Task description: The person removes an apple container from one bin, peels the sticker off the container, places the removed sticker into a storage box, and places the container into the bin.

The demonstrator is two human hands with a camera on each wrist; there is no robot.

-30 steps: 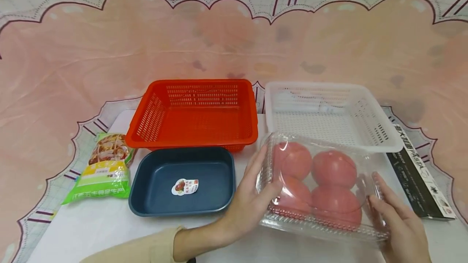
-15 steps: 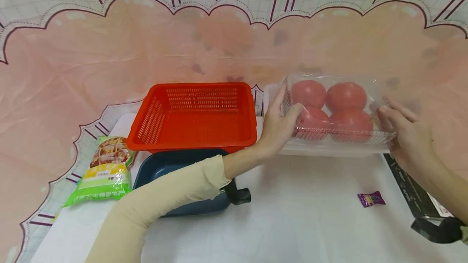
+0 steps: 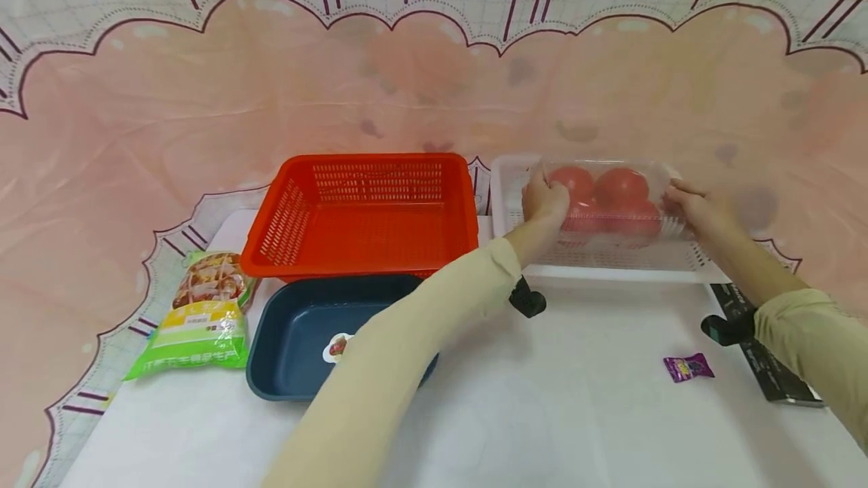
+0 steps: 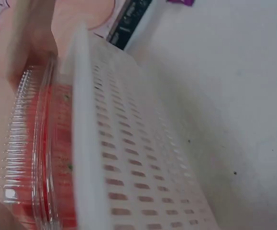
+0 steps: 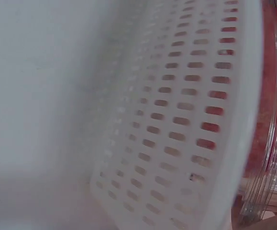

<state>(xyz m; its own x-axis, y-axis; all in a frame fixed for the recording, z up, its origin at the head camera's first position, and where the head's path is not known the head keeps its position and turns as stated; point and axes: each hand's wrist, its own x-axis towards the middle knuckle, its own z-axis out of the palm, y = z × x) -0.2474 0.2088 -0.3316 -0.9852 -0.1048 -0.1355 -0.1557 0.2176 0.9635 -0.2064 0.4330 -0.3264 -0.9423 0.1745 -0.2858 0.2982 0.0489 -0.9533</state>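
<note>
A clear plastic clamshell box of tomatoes (image 3: 622,209) is held between both hands at the white basket (image 3: 610,272), partly down inside its rim. My left hand (image 3: 545,202) grips the box's left end, thumb on top. At the opposite end, my right hand (image 3: 698,209) grips the side. In the left wrist view the box's ridged edge (image 4: 21,139) stands just behind the basket wall (image 4: 124,143). Red shows through the slots of the basket (image 5: 186,105) in the right wrist view. The fingers under the box are hidden.
Left of the white basket stands a red basket (image 3: 369,236), with a dark blue tray (image 3: 291,345) in front, partly behind my left sleeve. A green and yellow food bag (image 3: 197,322) lies far left. A purple-wrapped candy (image 3: 689,367) and a black pasta box (image 3: 773,375) lie at right.
Both hands have carried the tomato box from the table's front, up and away, then down into the white basket. The purple candy has come into view.
</note>
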